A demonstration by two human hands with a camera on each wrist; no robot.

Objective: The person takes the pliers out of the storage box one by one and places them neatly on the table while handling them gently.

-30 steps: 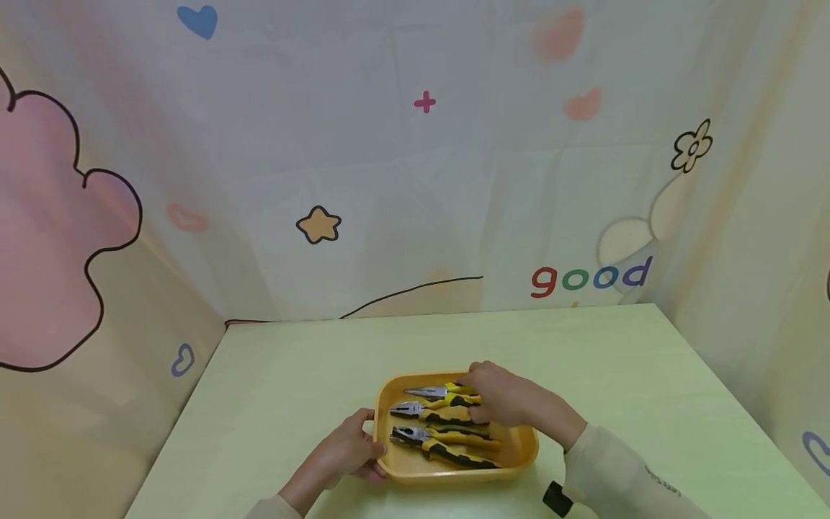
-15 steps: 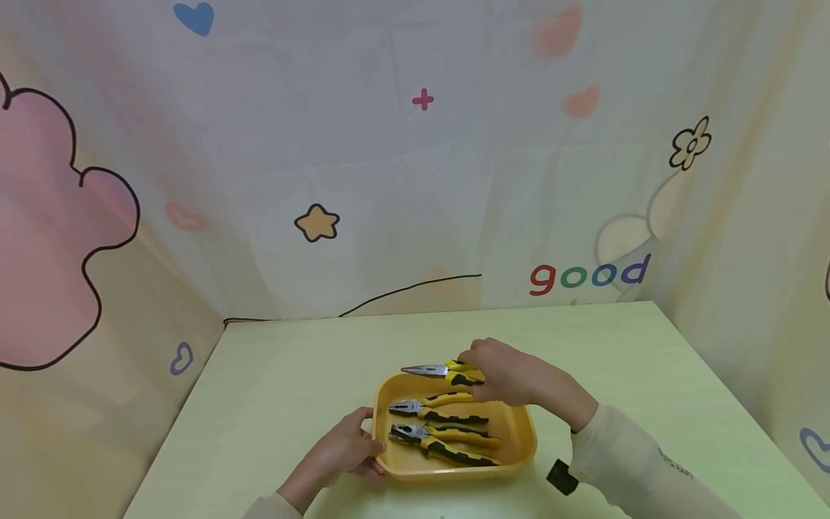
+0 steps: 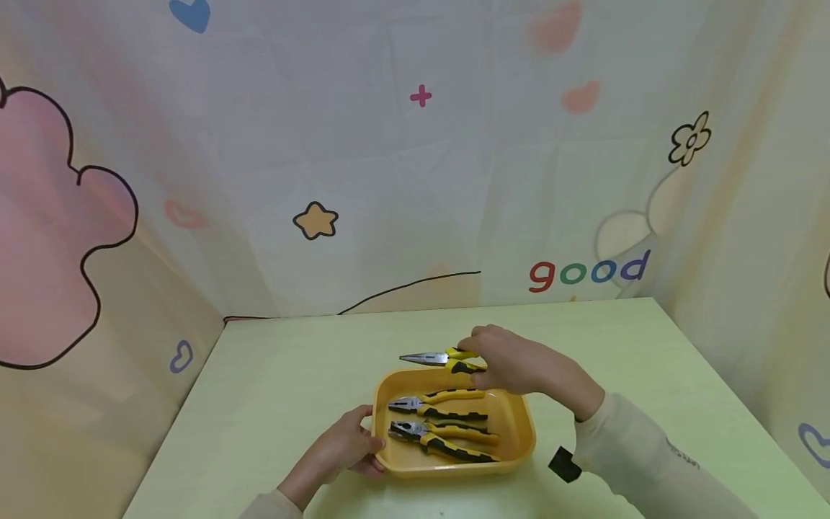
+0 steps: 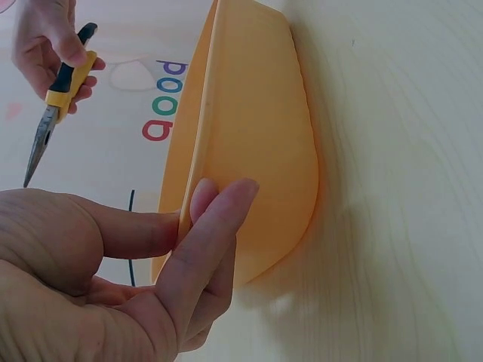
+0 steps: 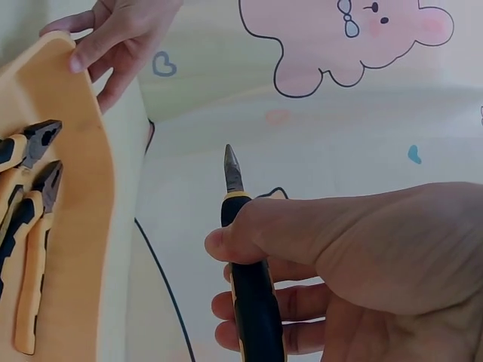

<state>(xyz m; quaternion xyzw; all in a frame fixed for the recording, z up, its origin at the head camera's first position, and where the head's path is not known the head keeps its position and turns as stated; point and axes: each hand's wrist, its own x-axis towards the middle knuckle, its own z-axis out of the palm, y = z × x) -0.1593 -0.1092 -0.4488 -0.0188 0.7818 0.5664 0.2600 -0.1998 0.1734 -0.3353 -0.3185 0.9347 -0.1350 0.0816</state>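
Note:
My right hand [image 3: 515,360] grips the yellow and black handles of needle-nose pliers [image 3: 428,358], held above the far rim of a yellow plastic tray [image 3: 519,450]. Their slim metal nose points left, and in the right wrist view the thumb [image 5: 234,243] lies along one handle. At the tray's left end, my left hand [image 3: 346,445] pinches the rim between thumb and fingers, as the left wrist view shows [image 4: 204,249]. Inside the tray lie two more pliers with yellow and black handles: the upper pair [image 3: 434,405] and the lower pair [image 3: 441,440], their metal heads toward the left.
A pale green table [image 3: 292,375] carries the tray near its front. Behind and at both sides hang printed cloths, the back one [image 3: 389,180] with a star and the word "good". A small black block [image 3: 565,465] sits at the right sleeve.
The right hand has lifted the needle-nose pliers up out of the tray, toward the back. The left hand keeps its hold on the rim, and the other pliers lie as before.

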